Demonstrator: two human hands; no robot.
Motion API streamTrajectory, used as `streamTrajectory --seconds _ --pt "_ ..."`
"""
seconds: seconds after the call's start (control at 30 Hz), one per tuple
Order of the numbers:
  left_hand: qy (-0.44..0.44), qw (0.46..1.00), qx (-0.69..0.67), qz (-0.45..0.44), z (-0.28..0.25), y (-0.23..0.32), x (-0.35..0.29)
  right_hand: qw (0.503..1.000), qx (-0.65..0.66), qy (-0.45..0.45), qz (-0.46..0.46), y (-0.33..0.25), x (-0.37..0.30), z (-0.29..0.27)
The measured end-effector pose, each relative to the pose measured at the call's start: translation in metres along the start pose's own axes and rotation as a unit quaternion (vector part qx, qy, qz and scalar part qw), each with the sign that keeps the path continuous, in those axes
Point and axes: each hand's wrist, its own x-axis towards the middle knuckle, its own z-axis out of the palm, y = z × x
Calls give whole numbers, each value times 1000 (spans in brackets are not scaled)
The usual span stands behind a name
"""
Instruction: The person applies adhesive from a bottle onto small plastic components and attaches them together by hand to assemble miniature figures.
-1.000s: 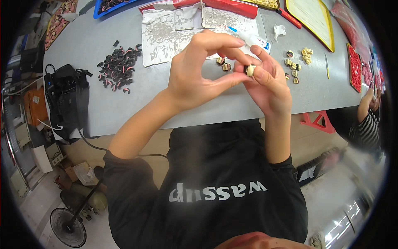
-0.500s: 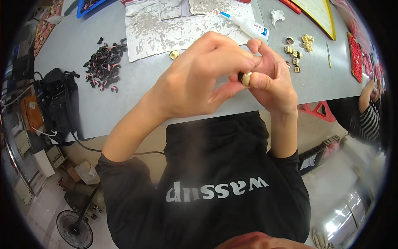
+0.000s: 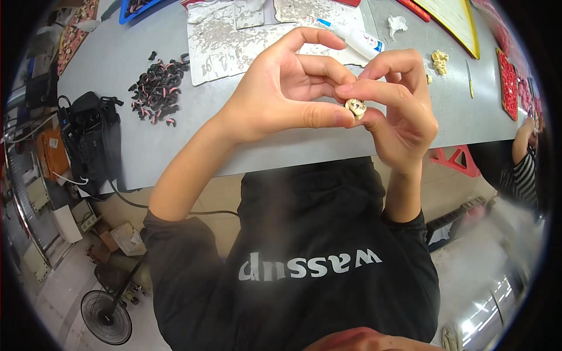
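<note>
Between my hands is a small cream piece (image 3: pixel 355 107) with dark marks on its upper side. My left hand (image 3: pixel 287 88) grips its left side with the thumb tip, its forefinger raised and its other fingers curled behind. On the other side my right hand (image 3: pixel 401 96) pinches the piece between thumb and forefinger. Beyond my hands lies a white plastic bottle (image 3: pixel 364 43) with a blue tip, resting partly on a smeared white sheet (image 3: pixel 216 50). A heap of small curved black pieces with pink edges (image 3: pixel 157 90) sits on the table to the left.
A cluster of cream pieces (image 3: pixel 439 61) lies right of my hands, near a thin pointed tool (image 3: pixel 470 80). Farther right is a tray of red pieces (image 3: pixel 507 85). A crumpled white scrap (image 3: pixel 397 25) and a yellow-rimmed tray (image 3: pixel 448 20) are behind. Another person's arm (image 3: pixel 523 140) shows at the right edge.
The piece has been turned, so its cream, marked side now faces up where a dark part showed before. My left fingers have spread and lifted, and my right forefinger has come over the piece.
</note>
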Motion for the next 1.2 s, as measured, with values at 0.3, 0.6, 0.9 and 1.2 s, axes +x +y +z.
streamTrajectory --seconds 0.3,0.6,0.9,1.2 --pt "11 999 -25 -31 -3 -7 -2 997 -68 19 -43 -1 2 8" --pt "51 912 306 267 -5 -14 5 992 79 67 72 1 -2 13" --pt "-8 705 577 412 -3 -3 0 835 480 21 269 -4 -19 24" --pt "30 800 496 337 -7 -12 3 891 367 35 266 -1 -19 18"
